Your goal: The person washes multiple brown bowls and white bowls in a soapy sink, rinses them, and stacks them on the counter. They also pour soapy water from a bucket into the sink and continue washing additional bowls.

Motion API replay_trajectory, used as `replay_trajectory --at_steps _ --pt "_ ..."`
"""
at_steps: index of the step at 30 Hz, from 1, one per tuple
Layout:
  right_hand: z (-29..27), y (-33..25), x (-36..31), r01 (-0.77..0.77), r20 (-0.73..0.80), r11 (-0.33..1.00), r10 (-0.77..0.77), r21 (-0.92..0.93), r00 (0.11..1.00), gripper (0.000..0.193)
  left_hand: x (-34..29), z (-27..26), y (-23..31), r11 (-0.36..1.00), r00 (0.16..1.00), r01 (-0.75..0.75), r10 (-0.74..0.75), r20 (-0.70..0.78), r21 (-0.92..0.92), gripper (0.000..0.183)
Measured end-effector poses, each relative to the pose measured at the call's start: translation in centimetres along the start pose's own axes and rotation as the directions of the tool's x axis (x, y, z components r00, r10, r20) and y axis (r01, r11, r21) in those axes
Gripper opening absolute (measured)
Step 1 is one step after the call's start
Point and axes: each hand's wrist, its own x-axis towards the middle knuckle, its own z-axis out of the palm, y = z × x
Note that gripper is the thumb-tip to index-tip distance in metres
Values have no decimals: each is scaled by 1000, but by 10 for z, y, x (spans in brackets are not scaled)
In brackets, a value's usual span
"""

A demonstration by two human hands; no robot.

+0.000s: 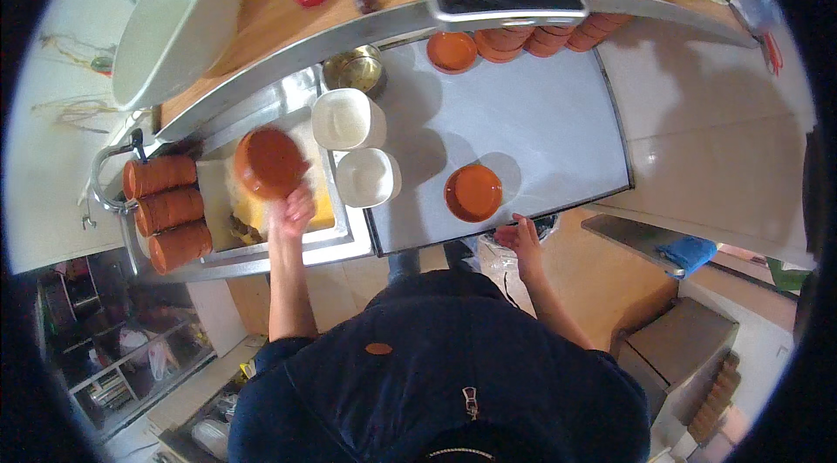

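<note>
Over the sink [336, 241], my left hand [295, 210] grips the near edge of a brown-orange clay bowl [268, 162], slightly blurred. Yellowish, foamy water and some dark bits lie in the basin beneath it. Beside the counter's front edge, my right hand [521, 238] is open with nothing in it, fingers apart. A second clay bowl [475, 193] sits upright on the grey counter [558, 132], just left of and beyond that hand, not touching it.
Stacked clay bowls [167, 212] stand left of the sink by the tap [98, 171]. Two white square containers [366, 177] and a metal bowl [356, 71] stand at its right rim. More clay bowls [501, 44] line the counter's back. A shelf [261, 84] holds a large white bowl [179, 27].
</note>
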Motion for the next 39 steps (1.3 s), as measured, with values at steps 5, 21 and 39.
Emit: replay_trajectory --at_steps 5,21,39 --pt "-21 -1 3 44 -35 997 -42 56 999 44 160 76 -130 727 945 -174 314 -96 664 19" --pt "-116 16 -26 32 -251 999 -22 37 968 38 368 45 -164 314 712 -137 690 -127 939 45" --pt "-45 9 -13 69 -43 992 -73 -105 996 33 116 -20 -226 -796 982 -32 88 168 605 22"
